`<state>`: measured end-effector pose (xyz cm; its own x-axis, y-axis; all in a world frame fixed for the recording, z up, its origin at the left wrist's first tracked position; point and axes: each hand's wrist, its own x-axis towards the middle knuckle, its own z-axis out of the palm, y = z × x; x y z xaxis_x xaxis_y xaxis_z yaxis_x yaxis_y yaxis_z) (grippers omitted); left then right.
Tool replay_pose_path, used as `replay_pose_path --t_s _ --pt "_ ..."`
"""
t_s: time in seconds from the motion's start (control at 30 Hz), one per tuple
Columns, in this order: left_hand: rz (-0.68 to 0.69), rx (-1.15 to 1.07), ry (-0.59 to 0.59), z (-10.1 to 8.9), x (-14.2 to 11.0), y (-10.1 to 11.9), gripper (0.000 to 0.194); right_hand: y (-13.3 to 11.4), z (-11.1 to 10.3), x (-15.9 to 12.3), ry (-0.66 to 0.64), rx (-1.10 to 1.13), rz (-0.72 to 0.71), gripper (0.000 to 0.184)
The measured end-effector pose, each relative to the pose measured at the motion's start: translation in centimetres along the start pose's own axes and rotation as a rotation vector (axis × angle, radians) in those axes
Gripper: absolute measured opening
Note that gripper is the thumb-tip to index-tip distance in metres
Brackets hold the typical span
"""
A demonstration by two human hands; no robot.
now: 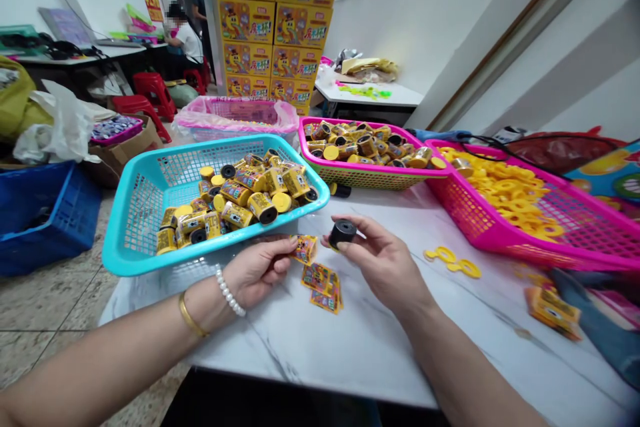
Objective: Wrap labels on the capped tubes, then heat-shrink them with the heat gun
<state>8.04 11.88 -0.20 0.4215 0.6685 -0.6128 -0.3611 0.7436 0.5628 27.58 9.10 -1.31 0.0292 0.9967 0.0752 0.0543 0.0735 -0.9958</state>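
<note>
Between thumb and fingers, my left hand (pixel 263 269) pinches a printed yellow-orange wrapper sleeve (pixel 305 249). Just right of it, my right hand (pixel 383 257) grips a small black cylinder (pixel 343 232) with a hole in its end. More flat printed sleeves (pixel 325 287) lie on the table below the two hands. Beyond my left hand stands a turquoise basket (pixel 145 180), partly filled with wrapped cylinders (pixel 237 192) in yellow and black. Yellow plastic ring pieces (pixel 453 261) rest on the marble-patterned table to the right of my right hand.
Behind stands a pink basket (pixel 380 177) of wrapped cylinders; at right, another pink basket (pixel 480 220) holds yellow plastic pieces. A bundle of sleeves (pixel 553 310) lies far right. A blue crate (pixel 50 213) sits on the floor. Stacked yellow boxes (pixel 273 20) and a seated person (pixel 187 43) are farther back.
</note>
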Motion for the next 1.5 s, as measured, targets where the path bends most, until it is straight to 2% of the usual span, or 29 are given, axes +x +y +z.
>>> replay_pose_path --t_s 0.13,0.23,0.4,0.57,0.63,0.77,0.87,0.93,1.03,1.13,1.2,1.3,1.43,1.5 --pt "0.008 -0.017 -0.004 0.0 0.1 -0.1 0.022 -0.3 -0.4 -0.2 -0.090 0.060 -0.056 0.050" --pt "0.023 -0.055 -0.016 -0.2 0.1 -0.2 0.022 -0.2 -0.3 -0.4 -0.177 0.089 -0.023 0.059" --pt "0.073 -0.081 -0.053 -0.2 0.0 0.0 0.020 -0.3 -0.2 -0.5 -0.241 0.018 0.064 0.059" --pt "0.164 -0.013 -0.067 -0.3 -0.1 -0.4 0.012 -1.0 -0.2 -0.7 -0.306 -0.092 0.132 0.065" --pt "0.219 0.051 -0.102 -0.5 0.0 -0.6 0.016 -1.2 -0.1 -0.8 -0.321 -0.152 0.134 0.067" --pt "0.294 0.217 -0.181 -0.9 0.1 -0.9 0.035 -1.6 0.2 -0.9 -0.287 -0.435 -0.005 0.039" --pt "0.331 0.251 -0.142 -0.9 0.0 -0.9 0.040 -1.9 0.1 -0.9 -0.208 -0.527 -0.077 0.025" --pt "0.374 0.266 -0.078 -0.8 -0.1 -0.9 0.041 -2.0 0.0 -0.9 -0.172 -0.522 -0.102 0.023" --pt "0.411 0.375 -0.028 -0.7 -0.3 -1.0 0.048 -2.1 0.0 -1.0 -0.207 -0.562 -0.148 0.021" --pt "0.350 0.522 -0.134 -0.7 -0.1 -1.0 0.055 -1.8 0.3 -1.3 -0.238 -0.607 -0.199 0.023" --pt "0.322 0.551 -0.190 -0.8 0.1 -1.0 0.051 -1.4 0.4 -1.4 -0.212 -0.588 -0.198 0.033" --pt "0.329 0.510 -0.173 -1.0 0.3 -0.9 0.047 -1.0 0.2 -1.5 -0.134 -0.470 -0.163 0.049" --pt "0.315 0.484 -0.187 -1.0 0.3 -0.6 0.046 -1.0 -0.1 -1.4 -0.108 -0.417 -0.230 0.026" --pt "0.303 0.483 -0.198 -0.8 0.2 -0.6 0.044 -1.2 0.1 -1.5 -0.116 -0.450 -0.291 0.023"
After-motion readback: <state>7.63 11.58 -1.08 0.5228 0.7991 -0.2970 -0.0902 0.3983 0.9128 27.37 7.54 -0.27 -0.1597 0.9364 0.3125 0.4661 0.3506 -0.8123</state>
